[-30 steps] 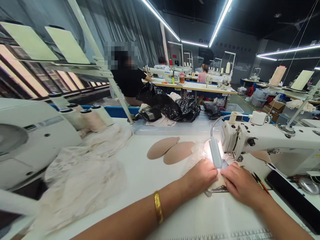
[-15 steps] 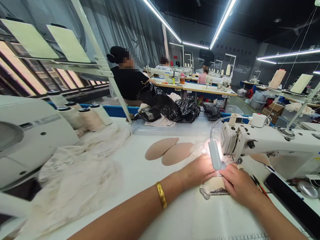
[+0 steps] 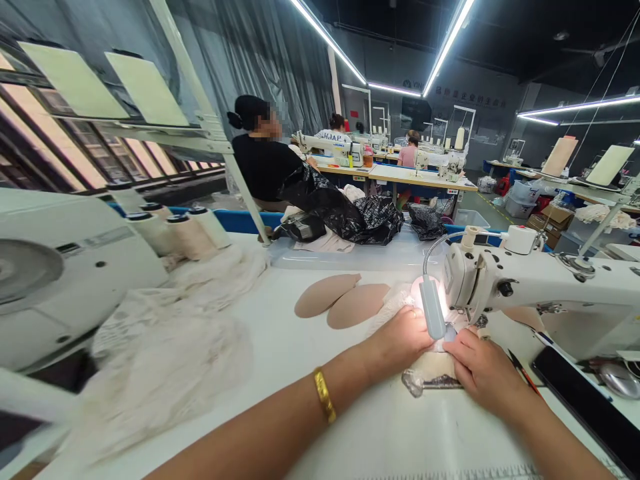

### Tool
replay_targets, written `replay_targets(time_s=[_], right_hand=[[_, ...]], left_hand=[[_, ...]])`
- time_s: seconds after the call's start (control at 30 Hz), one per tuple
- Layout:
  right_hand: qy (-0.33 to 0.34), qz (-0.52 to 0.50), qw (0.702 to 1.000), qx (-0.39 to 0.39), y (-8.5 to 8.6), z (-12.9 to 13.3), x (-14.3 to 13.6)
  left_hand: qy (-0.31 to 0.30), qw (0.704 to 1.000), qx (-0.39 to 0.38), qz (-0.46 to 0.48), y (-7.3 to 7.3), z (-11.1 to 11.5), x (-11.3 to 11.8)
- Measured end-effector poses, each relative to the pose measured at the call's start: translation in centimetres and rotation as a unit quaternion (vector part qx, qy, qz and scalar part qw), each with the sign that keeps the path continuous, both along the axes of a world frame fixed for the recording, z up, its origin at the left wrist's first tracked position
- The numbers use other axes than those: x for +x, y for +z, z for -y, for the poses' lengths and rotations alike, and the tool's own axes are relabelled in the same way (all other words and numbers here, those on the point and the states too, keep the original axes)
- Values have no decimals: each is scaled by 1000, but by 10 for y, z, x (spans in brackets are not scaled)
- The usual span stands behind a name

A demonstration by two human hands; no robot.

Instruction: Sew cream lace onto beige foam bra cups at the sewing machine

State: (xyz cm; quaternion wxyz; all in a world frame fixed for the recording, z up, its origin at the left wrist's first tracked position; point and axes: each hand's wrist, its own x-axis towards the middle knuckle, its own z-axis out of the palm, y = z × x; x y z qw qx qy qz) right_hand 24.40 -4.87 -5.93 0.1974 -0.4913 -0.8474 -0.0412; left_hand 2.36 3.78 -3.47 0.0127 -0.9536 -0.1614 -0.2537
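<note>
Both hands are at the needle end of a white sewing machine (image 3: 525, 273), under a small lit lamp (image 3: 433, 310) on a bendy neck. My left hand (image 3: 406, 339), with a gold bangle at its wrist, is closed on pale lace fabric (image 3: 390, 312); the lamp head covers some fingertips. My right hand (image 3: 484, 363) has its fingers drawn together, pinching the same fabric at its near side. Below the fingers lies a cream pad (image 3: 431, 367) with a shiny greyish edge. Two beige bra cups (image 3: 359, 307) rest left of the lace. The needle point is hidden.
A heap of white lace (image 3: 175, 353) covers the table's left side, near thread cones (image 3: 190, 233). Right of my hand lie a black phone (image 3: 585, 400) and a dark, red-handled slim tool (image 3: 524, 373). Black plastic bags (image 3: 350, 213) sit beyond; a co-worker (image 3: 260, 153) is seated behind.
The view has shifted slightly, so everything appears a little further right. Both hands keep nearly the same place on the fabric. The seated co-worker's arm is less extended toward their machine.
</note>
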Motion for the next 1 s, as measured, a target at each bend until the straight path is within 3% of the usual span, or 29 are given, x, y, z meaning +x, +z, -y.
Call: replay_targets(time_s=[0.17,0.3,0.4,0.47,0.53,0.57,0.63,0.67,0.73,0.8,0.87,0.93,1.0], right_hand=[[-6,-5,1000,10,-4,-5,3],[21,-52,998,13,-4,-5,4],[34,-142,989,-26,-2,-2,-3],[16,-249,963,-101,0,1,-13],[-9,-375,906,-196,2,4,-25],[-17,-433,869,-241,2,6,-31],[-22,-525,796,-301,0,11,-44],[-21,-558,769,-312,-3,15,-51],[-21,-605,738,-298,-11,28,-66],[-22,-619,738,-267,-21,48,-80],[-20,-599,760,-253,-28,68,-92],[-18,-569,785,-244,-29,83,-97],[-22,-560,790,-249,-23,87,-93]], left_hand=[[27,999,19,-29,-3,-2,-1],[27,994,-110,12,-1,-10,10],[32,987,-151,38,9,-9,6],[30,988,-146,49,14,2,-7],[11,982,-176,73,9,26,-23],[-9,969,-227,100,2,42,-31],[-46,904,-400,146,-17,77,-41],[-50,846,-503,168,-27,94,-42],[-27,689,-684,239,-40,122,-41],[13,576,-727,374,-40,137,-37],[34,513,-700,495,-30,142,-34],[43,483,-681,548,-16,143,-34],[31,471,-704,531,-4,146,-36]])
